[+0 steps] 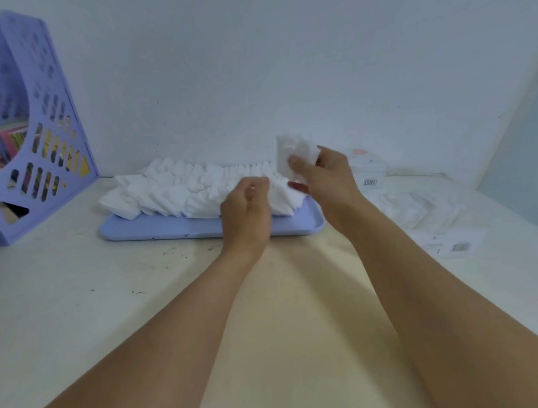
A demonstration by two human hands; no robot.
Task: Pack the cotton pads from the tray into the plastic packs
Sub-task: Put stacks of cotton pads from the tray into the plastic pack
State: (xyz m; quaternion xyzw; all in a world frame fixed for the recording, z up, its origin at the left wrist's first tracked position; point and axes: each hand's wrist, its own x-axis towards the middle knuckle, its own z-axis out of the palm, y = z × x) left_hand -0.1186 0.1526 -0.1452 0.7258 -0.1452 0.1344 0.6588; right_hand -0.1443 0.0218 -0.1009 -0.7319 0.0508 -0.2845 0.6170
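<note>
Pads [198, 188] are being gathered on the tray [169, 229]: left hand [246, 211] pinching some, right hand [325, 176] gripping a raised stack [293, 154]. Soft, light; best pinched across faces.

Soft, even, bluish light; slight overall blur, wide-angle bending at edges.

One tray [169, 229], two hands [246, 217], two barcoded plastic packs [450, 244], one file rack [40, 147].

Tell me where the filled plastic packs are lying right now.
In the head view, the filled plastic packs lie on the table at right, beyond the right hand and just right of the lavender tray.
</note>
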